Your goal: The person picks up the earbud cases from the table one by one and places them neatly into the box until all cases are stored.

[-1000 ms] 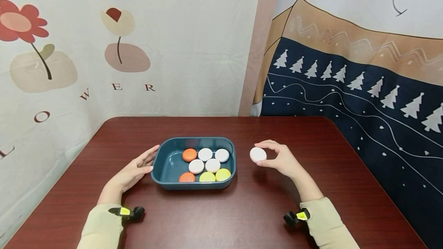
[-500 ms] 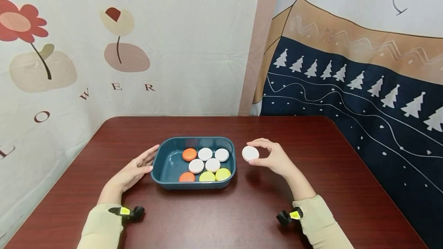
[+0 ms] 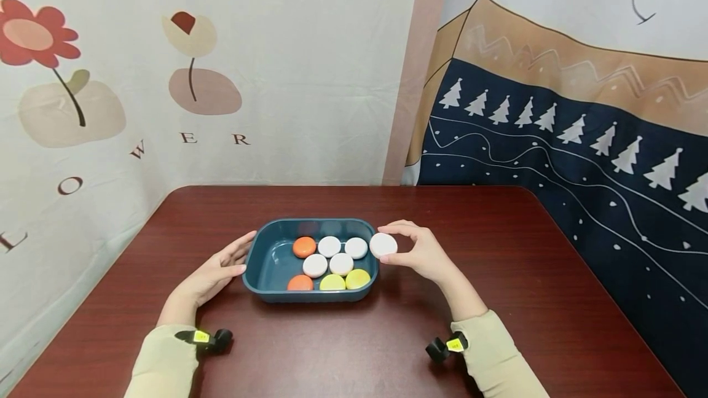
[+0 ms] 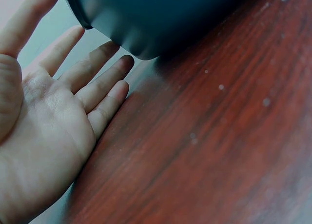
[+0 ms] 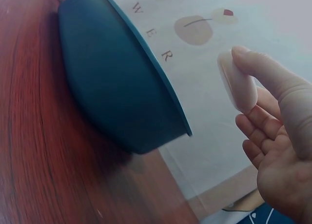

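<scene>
A dark blue rectangular tray (image 3: 276, 293) stands on the table, with white, orange (image 3: 304, 247) and yellow (image 3: 357, 279) round discs lying in it. At its left end is my left hand (image 3: 207, 278), fingers loosely extended and the thumb by the rim; the left wrist view shows the palm (image 4: 46, 121) facing the tray wall. My right hand (image 3: 426, 255) pinches a white round disc (image 3: 383, 245) between thumb and fingers, level with the tray's right rim. In the right wrist view this disc (image 5: 236, 82) is held on edge, higher than the tray's outer wall (image 5: 117, 72).
The reddish-brown wooden table (image 3: 310, 349) extends around the tray on all sides. Behind it hangs a pale cloth (image 3: 310, 78) with flower prints, and a dark blue patterned cloth (image 3: 520, 146) hangs at the right. Both wrists wear black camera straps.
My right hand has moved left with the white disc, from beside the tray to its right rim. The left hand and the tray stay where they were.
</scene>
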`<action>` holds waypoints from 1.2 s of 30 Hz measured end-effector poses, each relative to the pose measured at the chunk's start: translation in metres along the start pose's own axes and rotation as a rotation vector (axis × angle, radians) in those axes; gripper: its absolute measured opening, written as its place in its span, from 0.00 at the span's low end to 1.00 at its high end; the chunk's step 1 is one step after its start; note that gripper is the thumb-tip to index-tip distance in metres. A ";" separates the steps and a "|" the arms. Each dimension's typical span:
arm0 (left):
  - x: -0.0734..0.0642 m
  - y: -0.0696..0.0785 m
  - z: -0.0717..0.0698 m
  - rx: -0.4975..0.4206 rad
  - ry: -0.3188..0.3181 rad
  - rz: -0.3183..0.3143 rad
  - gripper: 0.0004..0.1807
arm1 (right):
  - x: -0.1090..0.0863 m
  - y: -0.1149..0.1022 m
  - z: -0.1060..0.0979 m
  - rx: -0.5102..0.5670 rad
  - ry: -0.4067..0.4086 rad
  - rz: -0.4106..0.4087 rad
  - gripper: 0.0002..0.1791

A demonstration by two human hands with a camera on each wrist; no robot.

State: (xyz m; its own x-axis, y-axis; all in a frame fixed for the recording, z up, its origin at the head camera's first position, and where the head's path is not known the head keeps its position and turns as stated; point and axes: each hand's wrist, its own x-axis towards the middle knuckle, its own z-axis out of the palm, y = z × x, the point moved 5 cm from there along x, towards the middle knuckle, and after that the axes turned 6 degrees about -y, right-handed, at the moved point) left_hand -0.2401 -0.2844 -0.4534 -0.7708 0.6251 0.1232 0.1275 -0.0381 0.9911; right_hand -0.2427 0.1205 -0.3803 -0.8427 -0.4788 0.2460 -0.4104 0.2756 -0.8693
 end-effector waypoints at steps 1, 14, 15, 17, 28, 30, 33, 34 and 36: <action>0.000 0.000 0.000 0.000 0.000 0.000 0.37 | 0.002 -0.001 0.002 0.004 -0.006 0.000 0.29; 0.001 0.003 0.002 0.007 0.025 -0.020 0.37 | 0.004 -0.050 0.026 0.010 -0.047 -0.025 0.26; 0.001 0.003 0.002 0.007 0.026 -0.021 0.37 | 0.005 -0.051 0.028 0.016 -0.050 -0.021 0.26; 0.000 0.003 0.002 0.003 0.024 -0.019 0.37 | 0.006 -0.052 0.030 0.025 -0.052 -0.018 0.26; 0.000 0.000 0.001 -0.010 0.011 -0.013 0.37 | 0.012 -0.057 0.047 0.046 -0.057 -0.021 0.25; 0.000 0.000 0.001 -0.016 0.010 -0.010 0.37 | 0.014 -0.058 0.051 0.049 -0.062 -0.016 0.25; 0.000 0.001 0.001 -0.024 0.007 -0.006 0.37 | 0.016 -0.058 0.056 0.064 -0.071 -0.025 0.26; 0.001 0.001 0.002 -0.025 0.007 -0.004 0.37 | 0.017 -0.059 0.058 0.067 -0.072 -0.030 0.26; 0.001 0.001 0.002 -0.028 0.006 -0.002 0.37 | 0.018 -0.059 0.061 0.073 -0.074 -0.043 0.27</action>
State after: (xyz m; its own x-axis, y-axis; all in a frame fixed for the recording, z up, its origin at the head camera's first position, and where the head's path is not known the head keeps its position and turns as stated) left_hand -0.2395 -0.2827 -0.4520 -0.7750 0.6202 0.1213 0.1084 -0.0585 0.9924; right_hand -0.2128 0.0447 -0.3504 -0.7959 -0.5496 0.2540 -0.4168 0.1930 -0.8883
